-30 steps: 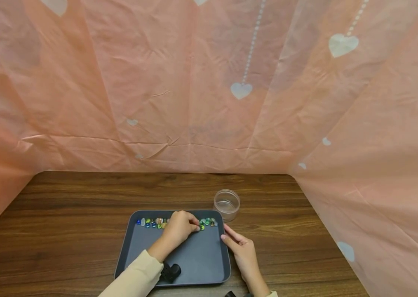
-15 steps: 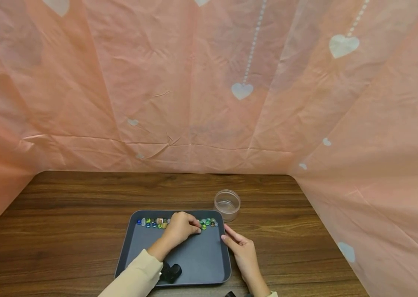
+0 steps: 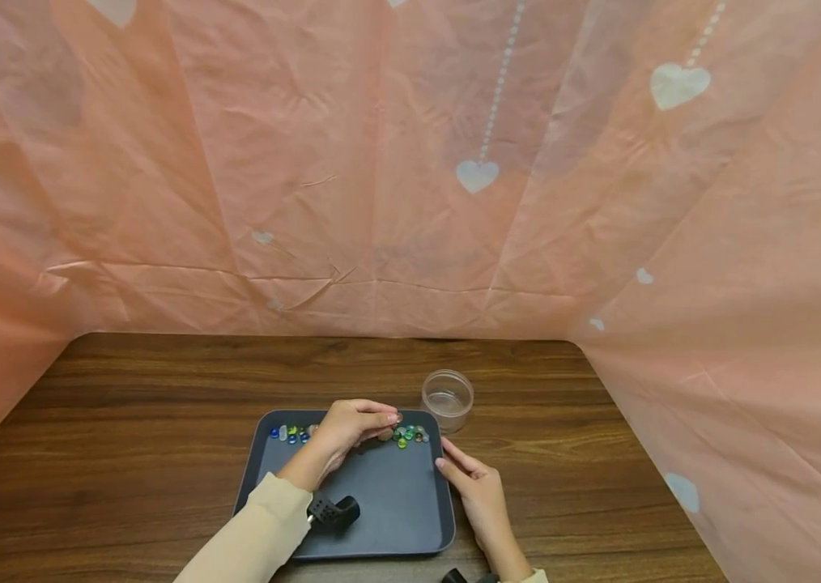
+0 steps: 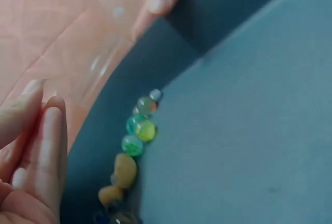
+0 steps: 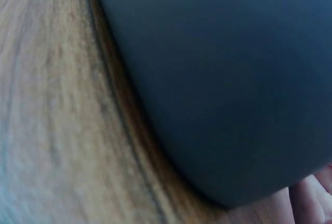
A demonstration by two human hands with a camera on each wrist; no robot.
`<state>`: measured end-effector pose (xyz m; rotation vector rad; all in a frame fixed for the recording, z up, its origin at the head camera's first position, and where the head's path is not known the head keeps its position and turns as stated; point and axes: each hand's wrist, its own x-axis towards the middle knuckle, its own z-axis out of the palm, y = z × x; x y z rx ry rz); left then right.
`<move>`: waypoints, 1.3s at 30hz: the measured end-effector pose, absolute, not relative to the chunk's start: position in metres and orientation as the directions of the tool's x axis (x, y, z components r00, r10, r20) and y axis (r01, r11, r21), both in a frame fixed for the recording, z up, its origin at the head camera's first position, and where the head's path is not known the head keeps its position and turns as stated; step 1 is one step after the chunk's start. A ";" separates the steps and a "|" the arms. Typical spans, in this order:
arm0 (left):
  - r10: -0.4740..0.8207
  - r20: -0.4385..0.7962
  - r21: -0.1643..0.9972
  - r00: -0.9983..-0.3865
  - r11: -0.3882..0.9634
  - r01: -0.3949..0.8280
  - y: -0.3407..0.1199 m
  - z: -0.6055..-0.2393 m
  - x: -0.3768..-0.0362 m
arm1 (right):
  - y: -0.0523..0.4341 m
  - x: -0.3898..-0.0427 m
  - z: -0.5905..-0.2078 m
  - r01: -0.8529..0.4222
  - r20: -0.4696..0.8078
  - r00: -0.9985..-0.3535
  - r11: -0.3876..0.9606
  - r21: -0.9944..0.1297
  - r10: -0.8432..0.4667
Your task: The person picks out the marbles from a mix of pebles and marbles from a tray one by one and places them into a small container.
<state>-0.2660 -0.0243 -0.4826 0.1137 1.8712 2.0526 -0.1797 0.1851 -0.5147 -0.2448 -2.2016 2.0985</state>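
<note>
Nearest the camera there's a black wrist mount [image 3: 338,512] on the left arm, over a dark grey rectangular tray [image 3: 399,502]. Right hand [image 3: 479,490] is just off the tray's right edge, fingers pretty straight, tips touching the rim close to the far right corner. Left hand [image 3: 345,427] reaches across, thumb and fingertips pinching a small reddish bead [image 3: 399,418], mostly hidden, above the far edge. Below it, shiny multicoloured glassy beads [image 3: 409,435] plus a few tan pebbly bits [image 4: 124,171] line that edge; the hand blocks the middle. Just past the far right corner, a clear round plastic tub [image 3: 447,407] sits on the brown wood-grain desk [image 3: 563,453]. Peachy curtain [image 3: 410,178] with white hearts behind.
</note>
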 end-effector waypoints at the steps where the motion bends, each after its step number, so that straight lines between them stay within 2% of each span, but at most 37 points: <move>1: 0.316 -0.181 0.974 -0.931 -0.071 -0.213 -0.024 -0.481 -0.267 | 0.185 -0.180 -0.515 0.054 -0.046 -0.983 0.044 -0.998 0.178; 9: 0.331 -0.148 0.967 -0.932 -0.148 -0.206 -0.011 -0.464 -0.283 | 0.186 -0.180 -0.516 0.052 -0.037 -0.981 0.074 -0.996 0.188; 24: 0.316 -0.085 0.987 -0.945 -0.106 -0.124 0.035 -0.442 -0.290 | 0.186 -0.180 -0.516 0.053 -0.037 -0.981 0.079 -0.995 0.191; 28: 0.286 -0.047 0.999 -0.957 0.025 -0.042 0.042 -0.439 -0.293 | 0.186 -0.181 -0.515 0.055 -0.042 -0.984 0.071 -0.996 0.175; 30: 0.261 -0.003 0.987 -0.965 0.155 0.039 0.045 -0.438 -0.295 | 0.185 -0.180 -0.516 0.054 -0.042 -0.985 0.069 -0.996 0.169; 35: 0.245 0.139 0.859 -0.960 0.452 0.240 0.055 -0.435 -0.294 | 0.185 -0.178 -0.517 0.053 -0.042 -0.985 0.064 -0.997 0.168; 39: 0.287 0.201 0.769 -0.936 0.546 0.333 0.064 -0.436 -0.289 | 0.186 -0.178 -0.516 0.060 -0.050 -0.985 0.060 -0.996 0.168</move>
